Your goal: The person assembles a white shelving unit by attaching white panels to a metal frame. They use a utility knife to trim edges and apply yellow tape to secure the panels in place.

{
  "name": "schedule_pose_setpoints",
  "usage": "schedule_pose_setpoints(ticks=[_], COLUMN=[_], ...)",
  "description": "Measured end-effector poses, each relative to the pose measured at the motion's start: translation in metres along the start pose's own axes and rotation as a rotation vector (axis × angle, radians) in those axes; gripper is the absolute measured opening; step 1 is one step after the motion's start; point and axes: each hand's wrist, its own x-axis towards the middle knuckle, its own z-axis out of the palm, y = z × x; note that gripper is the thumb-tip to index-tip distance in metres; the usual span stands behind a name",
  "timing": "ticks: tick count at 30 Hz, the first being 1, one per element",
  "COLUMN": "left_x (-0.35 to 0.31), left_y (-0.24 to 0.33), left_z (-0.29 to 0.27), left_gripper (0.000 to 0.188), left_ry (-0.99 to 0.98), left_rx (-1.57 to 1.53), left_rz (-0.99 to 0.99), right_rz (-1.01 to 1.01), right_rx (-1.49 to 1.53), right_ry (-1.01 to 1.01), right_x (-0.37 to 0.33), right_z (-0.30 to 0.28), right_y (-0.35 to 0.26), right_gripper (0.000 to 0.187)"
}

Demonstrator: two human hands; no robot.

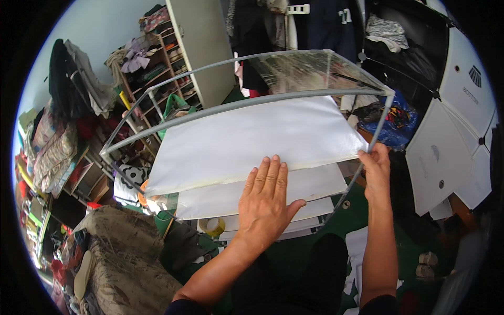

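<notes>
A shelf frame of grey tubes (231, 109) stands in front of me with several white sheets across it in tiers. My left hand (266, 197) lies flat with fingers stretched out, its fingertips over the front edge of the top white sheet (252, 139). At that sheet's right front corner, my right hand (376, 168) has its fingers closed, pinching the corner close beside the upright grey tube. Part of its grip is hidden behind the tube. Lower white sheets (310, 184) show beneath the top one. Clear plastic film (299, 73) stretches over the frame's far right part.
A roll of yellowish tape (212, 227) is below the frame's front left. A patterned brown cloth (118, 252) covers something at lower left. White cabinet panels (438, 152) stand on the right, near a blue plastic bag (396, 123). A packed shoe rack (170, 58) stands far left.
</notes>
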Motion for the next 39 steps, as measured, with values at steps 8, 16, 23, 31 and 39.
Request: schedule_pose_setpoints(ticks=[8, 16, 23, 31, 39], left_x=[0.048, 0.085, 0.095, 0.063, -0.011], left_y=[0.058, 0.101, 0.105, 0.075, -0.018], left_z=[0.048, 0.097, 0.104, 0.059, -0.012], left_gripper=[0.081, 0.066, 0.055, 0.078, 0.084], left_ry=[-0.002, 0.077, 0.052, -0.097, -0.132], left_rx=[-0.118, -0.140, -0.160, -0.185, 0.024], left_rz=[0.101, 0.119, 0.071, 0.128, 0.016], right_rz=[0.047, 0.089, 0.100, 0.051, 0.101], right_rx=[0.040, 0.023, 0.225, 0.143, 0.104], right_ry=[-0.001, 0.025, 0.018, -0.005, 0.037], right_x=[-0.002, -0.001, -0.008, -0.009, -0.019], right_z=[0.006, 0.004, 0.009, 0.004, 0.003], right_y=[-0.009, -0.001, 0.005, 0.004, -0.001], right_gripper=[0.024, 0.020, 0.013, 0.013, 0.015])
